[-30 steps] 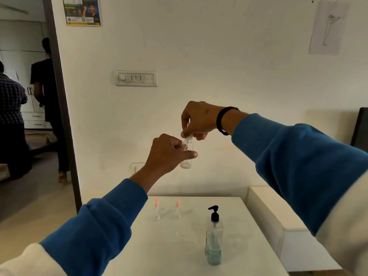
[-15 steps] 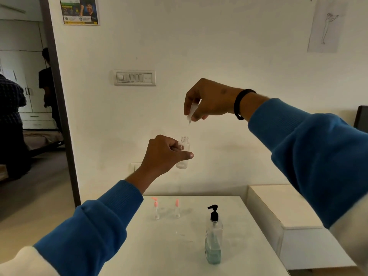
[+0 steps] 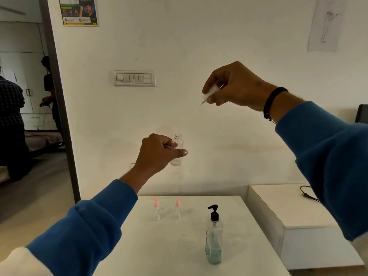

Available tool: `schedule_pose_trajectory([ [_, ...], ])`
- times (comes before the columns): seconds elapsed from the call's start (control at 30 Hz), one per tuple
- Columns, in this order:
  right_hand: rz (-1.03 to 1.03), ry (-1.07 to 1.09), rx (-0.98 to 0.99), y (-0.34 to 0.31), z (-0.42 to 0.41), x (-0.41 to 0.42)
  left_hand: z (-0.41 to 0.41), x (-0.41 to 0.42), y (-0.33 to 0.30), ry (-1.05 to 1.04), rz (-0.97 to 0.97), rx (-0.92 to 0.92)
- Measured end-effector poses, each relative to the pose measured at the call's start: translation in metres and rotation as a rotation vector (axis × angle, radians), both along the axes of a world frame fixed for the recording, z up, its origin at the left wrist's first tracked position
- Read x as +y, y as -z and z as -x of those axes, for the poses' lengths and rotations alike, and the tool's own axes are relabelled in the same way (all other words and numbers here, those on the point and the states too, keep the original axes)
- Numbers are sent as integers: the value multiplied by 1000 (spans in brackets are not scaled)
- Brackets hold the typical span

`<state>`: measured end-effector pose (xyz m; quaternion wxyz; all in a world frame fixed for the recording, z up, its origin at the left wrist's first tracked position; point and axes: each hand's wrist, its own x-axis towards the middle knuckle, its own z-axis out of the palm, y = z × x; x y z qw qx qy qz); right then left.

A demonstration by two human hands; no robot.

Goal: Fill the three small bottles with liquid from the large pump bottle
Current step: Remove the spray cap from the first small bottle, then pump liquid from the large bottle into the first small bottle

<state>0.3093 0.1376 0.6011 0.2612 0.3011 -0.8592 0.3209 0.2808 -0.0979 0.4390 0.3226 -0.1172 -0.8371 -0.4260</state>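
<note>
My left hand [image 3: 159, 154] grips a small clear bottle [image 3: 177, 150] upright in the air, its threaded neck uncapped. My right hand [image 3: 235, 86] is raised up and to the right of it and pinches the removed white pump cap [image 3: 210, 94], whose thin tube points down-left. On the white table [image 3: 139, 246] below stand two more small clear bottles with pink caps [image 3: 156, 209] [image 3: 177, 209]. The large pump bottle [image 3: 214, 236] with a black pump and some blue-green liquid stands nearer me, right of centre.
A lower white side table [image 3: 278, 206] with a black cable [image 3: 308, 193] adjoins on the right. A white wall with a switch plate [image 3: 134, 78] is behind. Through a doorway at left, two people [image 3: 12, 108] stand in another room.
My right hand has lifted the pump cap out of the small bottle and carried it up and to the right. My left hand has held the bottle nearly still.
</note>
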Motion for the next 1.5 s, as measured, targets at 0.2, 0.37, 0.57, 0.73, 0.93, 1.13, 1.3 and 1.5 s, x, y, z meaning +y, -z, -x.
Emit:
schedule_pose_trajectory([
  [0.2,325,7,-5,46,7,10,-3,-4,9,-26,-44,-6],
  [0.37,513,63,-84,104,17,5,-5,-10,27,-35,-125,-24],
  [0.57,624,143,-199,184,30,-14,3,-20,79,-2,-177,-71],
  [0.73,655,231,-268,259,45,-35,18,-29,153,-49,-199,-152],
  [0.93,630,292,-378,366,61,-65,31,-25,252,-81,-354,-252],
  [1.13,575,407,-535,477,85,-92,55,-19,334,-147,-443,-376],
  [1.3,484,483,-643,551,106,-105,77,-28,381,-166,-433,-488],
  [1.5,424,469,-698,597,120,-119,99,-47,398,-142,-348,-596],
])
